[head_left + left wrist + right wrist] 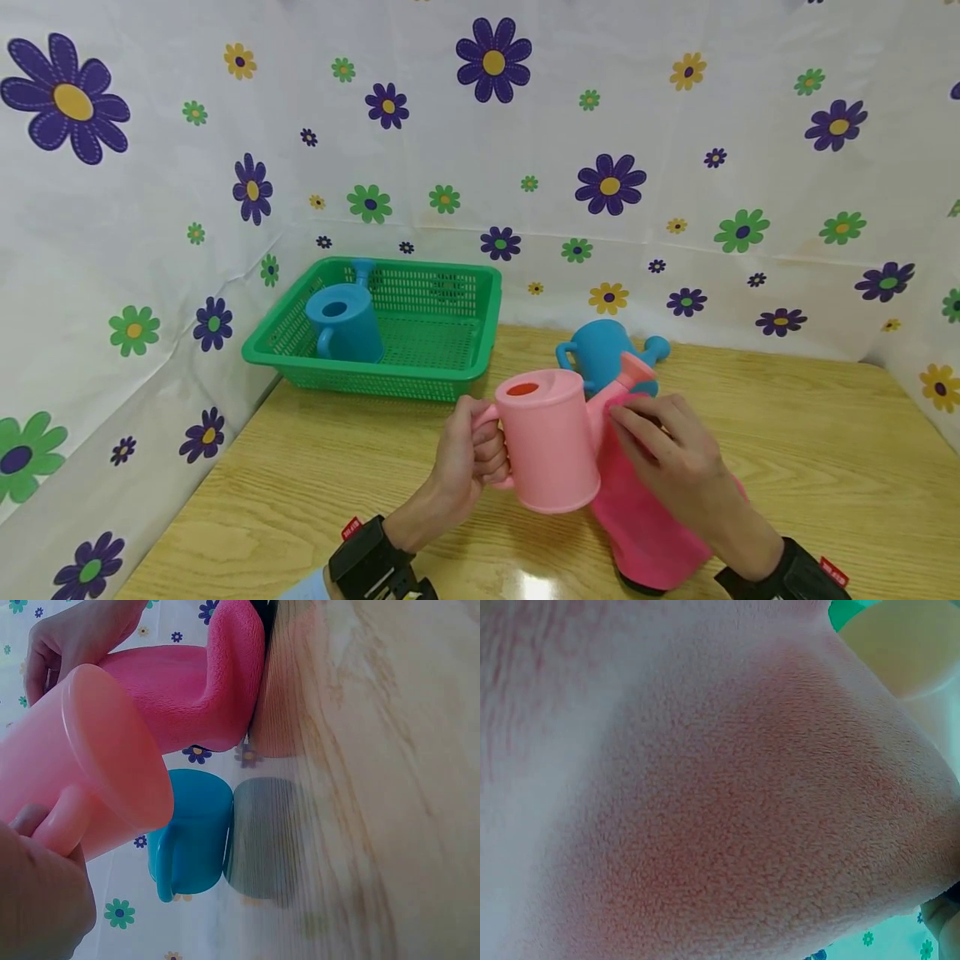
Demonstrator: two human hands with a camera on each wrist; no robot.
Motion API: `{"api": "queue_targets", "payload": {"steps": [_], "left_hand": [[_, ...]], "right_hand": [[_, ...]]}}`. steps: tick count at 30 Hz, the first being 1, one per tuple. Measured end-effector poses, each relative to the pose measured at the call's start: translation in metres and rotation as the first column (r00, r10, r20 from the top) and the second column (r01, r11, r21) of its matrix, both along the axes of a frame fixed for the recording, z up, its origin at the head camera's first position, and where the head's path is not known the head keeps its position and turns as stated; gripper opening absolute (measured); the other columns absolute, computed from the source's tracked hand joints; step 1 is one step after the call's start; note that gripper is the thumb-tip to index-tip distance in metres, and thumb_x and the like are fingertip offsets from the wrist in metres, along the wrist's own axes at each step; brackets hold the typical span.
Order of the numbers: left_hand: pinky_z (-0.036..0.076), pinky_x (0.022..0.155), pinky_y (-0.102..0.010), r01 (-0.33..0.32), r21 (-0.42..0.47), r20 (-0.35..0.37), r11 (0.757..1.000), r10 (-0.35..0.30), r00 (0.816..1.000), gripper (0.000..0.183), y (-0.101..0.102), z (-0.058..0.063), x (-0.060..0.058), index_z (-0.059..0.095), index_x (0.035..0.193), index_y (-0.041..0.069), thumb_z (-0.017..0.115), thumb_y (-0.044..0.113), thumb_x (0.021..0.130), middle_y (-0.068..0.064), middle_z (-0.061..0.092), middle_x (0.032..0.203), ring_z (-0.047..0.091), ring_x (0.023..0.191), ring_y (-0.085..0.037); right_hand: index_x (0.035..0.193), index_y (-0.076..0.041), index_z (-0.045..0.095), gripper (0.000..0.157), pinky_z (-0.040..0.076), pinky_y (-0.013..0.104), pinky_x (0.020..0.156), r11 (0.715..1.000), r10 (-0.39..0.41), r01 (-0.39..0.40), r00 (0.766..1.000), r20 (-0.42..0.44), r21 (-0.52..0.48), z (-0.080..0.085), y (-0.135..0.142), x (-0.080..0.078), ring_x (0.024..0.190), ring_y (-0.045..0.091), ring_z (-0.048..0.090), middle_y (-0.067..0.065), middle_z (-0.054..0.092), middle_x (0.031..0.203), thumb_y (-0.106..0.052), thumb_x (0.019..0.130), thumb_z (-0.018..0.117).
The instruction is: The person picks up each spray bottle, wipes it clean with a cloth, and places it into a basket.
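Note:
My left hand [459, 467] grips the handle of a pink watering can [551, 454], held upright above the wooden table. In my right hand [686, 462] is a bright pink cloth [652, 537], pinched at its top edge beside the can's spout. The cloth hangs down towards the table. Its fuzzy surface [727, 810] fills most of the right wrist view. Behind the pink can, a blue watering can [598, 354] stands on the table, partly hidden by the pink spout. The left wrist view shows the blue can [199, 832] below the pink one.
A green plastic basket [375, 379] stands at the back left of the table [810, 442], with another blue watering can [352, 329] inside on its left. White flower-patterned sheeting [420, 158] rises behind the table and along both sides.

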State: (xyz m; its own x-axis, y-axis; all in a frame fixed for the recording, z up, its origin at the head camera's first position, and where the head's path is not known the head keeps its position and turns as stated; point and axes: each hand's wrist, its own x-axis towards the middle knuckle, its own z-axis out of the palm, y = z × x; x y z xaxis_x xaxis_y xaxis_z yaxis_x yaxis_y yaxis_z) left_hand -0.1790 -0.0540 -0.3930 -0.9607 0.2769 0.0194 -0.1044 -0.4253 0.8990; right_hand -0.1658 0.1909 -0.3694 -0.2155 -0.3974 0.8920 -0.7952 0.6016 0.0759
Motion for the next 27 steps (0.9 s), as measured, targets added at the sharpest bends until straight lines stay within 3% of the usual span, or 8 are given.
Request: {"api": "queue_targets", "payload": {"steps": [7,16,21,27], "left_hand": [[0.016,0.039,-0.025,-0.011,0.008,-0.010,1.000,0.011,1.000,0.042,-0.0003,0.0001,-0.0013,0.022,0.053,0.018,0.031,0.020,0.094,0.009,0.022,0.043,0.020,0.035,-0.008],[0.018,0.039,-0.023,-0.007,-0.006,-0.004,1.000,0.007,1.000,0.042,-0.0011,-0.0005,-0.0013,0.023,0.053,0.017,0.032,0.020,0.094,0.009,0.022,0.043,0.021,0.036,-0.007],[0.018,0.040,-0.023,0.040,-0.007,-0.014,0.999,-0.040,0.999,0.042,-0.0023,0.0002,-0.0006,0.022,0.053,0.017,0.033,0.021,0.094,0.008,0.020,0.044,0.021,0.037,-0.007],[0.021,0.042,-0.024,0.124,-0.011,-0.080,0.992,-0.124,0.989,0.045,-0.0046,0.0005,-0.0008,0.021,0.053,0.014,0.036,0.018,0.095,0.005,0.020,0.046,0.022,0.039,-0.010]], "right_hand": [[0.090,0.005,0.075,0.043,0.056,0.035,0.056,0.995,0.090,-0.091,0.996,0.027,0.050,-0.0030,-0.0037,0.0025,0.077,0.026,0.060,0.015,0.067,0.086,-0.026,0.102,0.048],[0.094,0.002,0.075,0.047,0.058,0.036,0.060,0.986,0.110,-0.117,0.992,0.069,0.117,-0.0069,-0.0040,0.0065,0.085,0.025,0.060,0.012,0.067,0.092,-0.032,0.104,0.044],[0.095,0.003,0.075,0.046,0.058,0.035,0.060,0.985,0.115,-0.123,0.991,0.067,0.123,-0.0087,-0.0024,0.0059,0.084,0.024,0.060,0.012,0.067,0.092,-0.031,0.103,0.044],[0.097,0.003,0.074,0.044,0.058,0.034,0.062,0.984,0.126,-0.134,0.989,0.073,0.120,-0.0103,-0.0003,0.0050,0.085,0.025,0.059,0.013,0.067,0.093,-0.030,0.103,0.046]]}}
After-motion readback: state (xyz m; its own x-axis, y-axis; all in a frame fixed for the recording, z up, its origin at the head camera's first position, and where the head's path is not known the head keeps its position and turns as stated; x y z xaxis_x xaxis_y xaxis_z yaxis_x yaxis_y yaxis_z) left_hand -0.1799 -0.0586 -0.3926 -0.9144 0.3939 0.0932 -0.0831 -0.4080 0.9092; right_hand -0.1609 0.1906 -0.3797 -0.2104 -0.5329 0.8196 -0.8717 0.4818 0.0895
